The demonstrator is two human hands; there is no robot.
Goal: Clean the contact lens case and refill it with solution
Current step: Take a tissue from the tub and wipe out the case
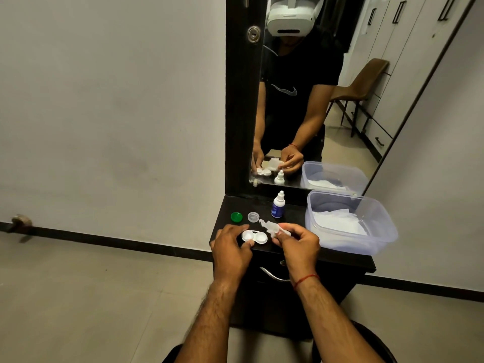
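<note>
A white two-well contact lens case lies uncapped on the black dresser top. My left hand pinches its left end between thumb and fingers. My right hand holds a crumpled white tissue just right of the case, its tip above the right well. A green cap and a clear cap rest behind the case. The small white solution bottle with a blue label stands upright and capped further back.
A clear plastic tub holding white tissues sits on the right of the dresser top. A mirror stands behind, showing my reflection. A drawer handle lies below the front edge. Tiled floor spreads to the left.
</note>
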